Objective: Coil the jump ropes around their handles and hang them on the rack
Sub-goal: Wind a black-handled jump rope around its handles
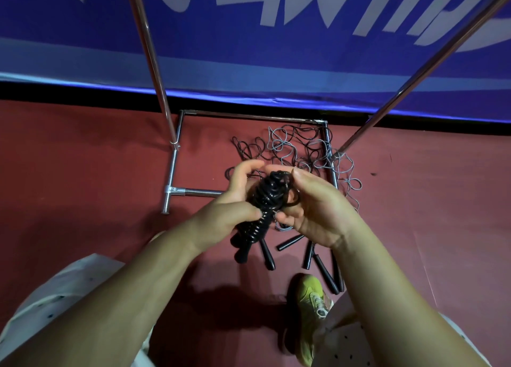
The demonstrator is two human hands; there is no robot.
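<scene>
Holding black coiled jump rope bundle (262, 209) in left hand (235, 200), long axis running away from me; right hand (312, 203) pinches the loose end loop, chrome tube rack (177, 151) beyond.

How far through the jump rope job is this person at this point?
Done: nothing visibly hangs on the rack. In hand: the left hand and right hand hold a nearly coiled black rope. Left: loose ropes and handles on the floor.
</scene>
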